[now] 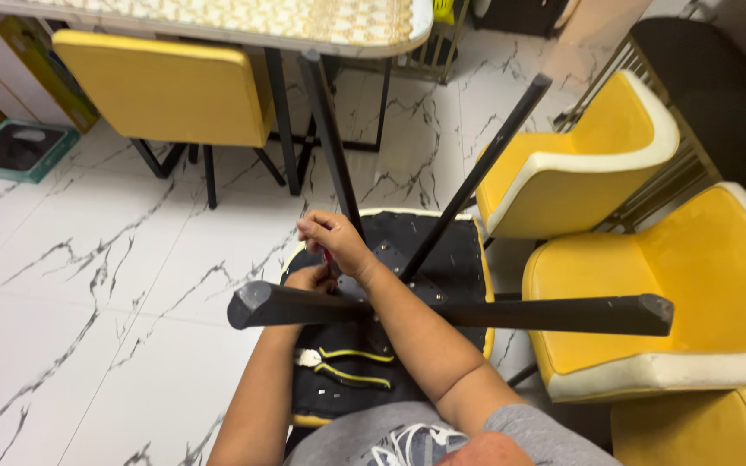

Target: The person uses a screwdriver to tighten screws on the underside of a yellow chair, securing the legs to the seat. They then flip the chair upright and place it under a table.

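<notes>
Taking the upturned yellow chair with its black fabric underside [442, 246] as the landmark, and starting far to its left: a teal, flat floor scale [15, 148] lies on the white marble-patterned floor [88, 302]; nearer, still to the left and beyond the chair, a yellow padded chair with black legs [166, 86] stands under the edge of a patterned-top counter [304, 22].

On the chair's underside, at its left edge, the left hand [311, 278] rests with its fingers curled, partly hidden behind a black chair leg [451, 312] that crosses the view sideways; whether it grips anything cannot be told. Below that leg, on the black fabric, lie yellow-and-black handled pliers [347, 367], apart from both hands.

Just right of the left hand, the right hand [331, 242] hovers over the underside, fingers clenched on a small red-handled tool [327, 259] that points down toward the fabric; its tip is hidden between the two hands. Two more black legs [477, 173] rise from the underside just right of this hand.

Right of the upturned chair, close beside it, stand two yellow bucket chairs with white edges [580, 164], and a third yellow seat [701, 427] shows at the lower right corner.
</notes>
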